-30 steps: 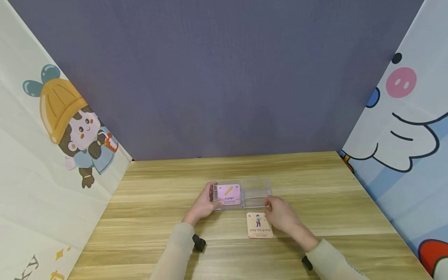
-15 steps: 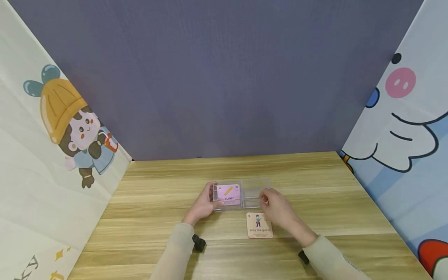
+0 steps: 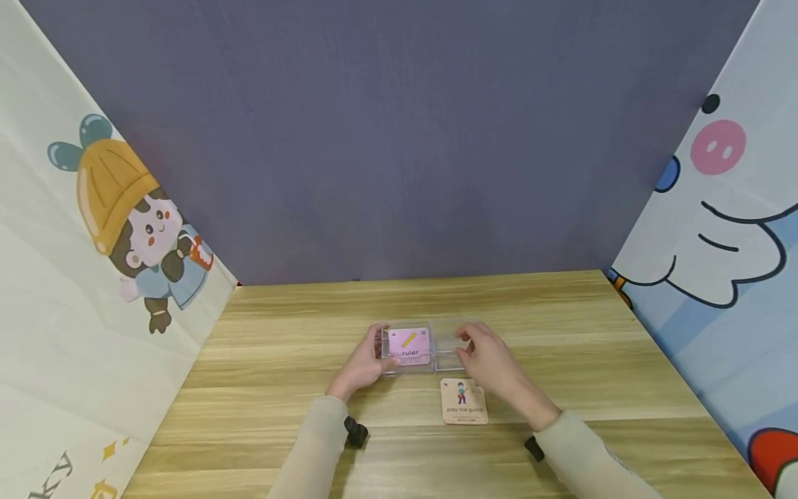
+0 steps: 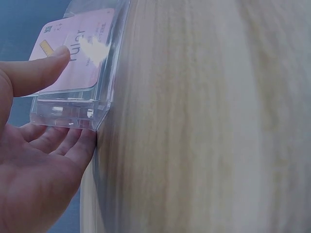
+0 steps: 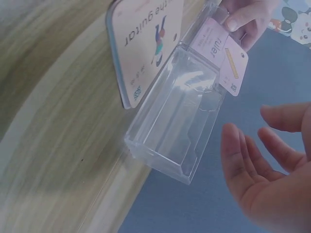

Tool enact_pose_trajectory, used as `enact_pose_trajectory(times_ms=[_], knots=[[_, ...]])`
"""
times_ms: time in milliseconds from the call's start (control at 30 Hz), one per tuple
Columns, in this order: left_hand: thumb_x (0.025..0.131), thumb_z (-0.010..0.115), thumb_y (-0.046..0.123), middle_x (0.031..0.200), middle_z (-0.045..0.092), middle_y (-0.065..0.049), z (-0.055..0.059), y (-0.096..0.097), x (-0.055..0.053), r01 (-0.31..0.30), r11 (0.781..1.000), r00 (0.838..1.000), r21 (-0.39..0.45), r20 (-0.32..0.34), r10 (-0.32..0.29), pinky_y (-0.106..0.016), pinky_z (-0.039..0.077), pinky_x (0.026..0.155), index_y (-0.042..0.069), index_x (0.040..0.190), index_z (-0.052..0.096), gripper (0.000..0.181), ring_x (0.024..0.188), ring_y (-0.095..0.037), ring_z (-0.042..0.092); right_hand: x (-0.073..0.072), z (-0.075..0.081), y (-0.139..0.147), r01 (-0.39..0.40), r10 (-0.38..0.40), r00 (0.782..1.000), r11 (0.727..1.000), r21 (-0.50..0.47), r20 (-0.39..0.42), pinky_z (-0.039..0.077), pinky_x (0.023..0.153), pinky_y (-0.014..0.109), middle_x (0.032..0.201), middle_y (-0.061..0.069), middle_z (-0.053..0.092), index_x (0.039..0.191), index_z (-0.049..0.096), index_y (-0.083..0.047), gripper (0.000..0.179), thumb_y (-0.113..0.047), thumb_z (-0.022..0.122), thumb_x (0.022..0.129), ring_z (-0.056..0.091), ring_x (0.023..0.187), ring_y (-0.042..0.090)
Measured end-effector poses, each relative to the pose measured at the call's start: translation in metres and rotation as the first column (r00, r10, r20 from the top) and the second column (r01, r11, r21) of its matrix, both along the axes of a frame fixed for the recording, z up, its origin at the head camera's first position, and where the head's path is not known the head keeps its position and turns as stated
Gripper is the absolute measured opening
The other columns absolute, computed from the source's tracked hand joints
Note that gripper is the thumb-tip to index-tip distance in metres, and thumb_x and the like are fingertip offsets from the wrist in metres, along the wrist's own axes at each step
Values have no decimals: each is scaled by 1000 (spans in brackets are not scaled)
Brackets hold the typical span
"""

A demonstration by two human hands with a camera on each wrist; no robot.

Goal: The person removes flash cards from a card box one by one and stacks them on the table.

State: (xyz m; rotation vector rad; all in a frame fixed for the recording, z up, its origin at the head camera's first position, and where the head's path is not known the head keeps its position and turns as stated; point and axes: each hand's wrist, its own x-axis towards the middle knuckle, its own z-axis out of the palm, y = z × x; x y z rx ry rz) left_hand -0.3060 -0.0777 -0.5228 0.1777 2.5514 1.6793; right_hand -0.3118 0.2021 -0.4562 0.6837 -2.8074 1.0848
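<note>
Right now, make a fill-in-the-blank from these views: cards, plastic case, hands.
1. The pink rounded-corner card reads "____".
2. The peach rounded-corner card reads "play the ____".
3. The hand gripping the clear rectangular plastic case is the ____ one.
4. The other hand holds ____.
Missing words: ruler; guitar; left; nothing.

Both sleeves (image 3: pixel 310 443) long, pale cream. Faint grey marking (image 3: pixel 616 456) on right one. Small black block (image 3: pixel 356 432) near each cuff.
</note>
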Motion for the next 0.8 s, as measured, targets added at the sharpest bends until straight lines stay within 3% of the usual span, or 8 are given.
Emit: enact_pose_trajectory(times_ms=[200, 400, 800], knots=[[89, 76, 6, 142, 49, -22, 0, 0, -1, 3, 1000, 1000, -2, -4, -3, -54, 38, 114, 1, 155, 28, 82, 133, -44, 49, -2, 2, -3, 0, 0, 1000, 1000, -32, 9, 56, 75, 31, 116, 12, 63, 123, 65, -5, 34, -8, 73, 90, 61, 91, 16], [89, 75, 4, 140, 50, -22, 0, 1, -2, 5, 1000, 1000, 1, -12, -5, -53, 40, 113, 0, 155, 28, 81, 131, -43, 51, -4, 7, -8, -1, 0, 999, 1000, -24, -44, 56, 75, 34, 114, 9, 64, 124, 65, -4, 36, -11, 74, 91, 61, 90, 16], [88, 76, 3, 136, 52, -22, 0, 1, -2, 3, 1000, 1000, 13, -13, -3, -53, 42, 111, -2, 154, 29, 81, 128, -42, 53, -7, 12, -18, 7, -11, 998, 999, -53, -69, 54, 74, 33, 110, 8, 64, 121, 67, -4, 32, -13, 75, 91, 61, 90, 19]])
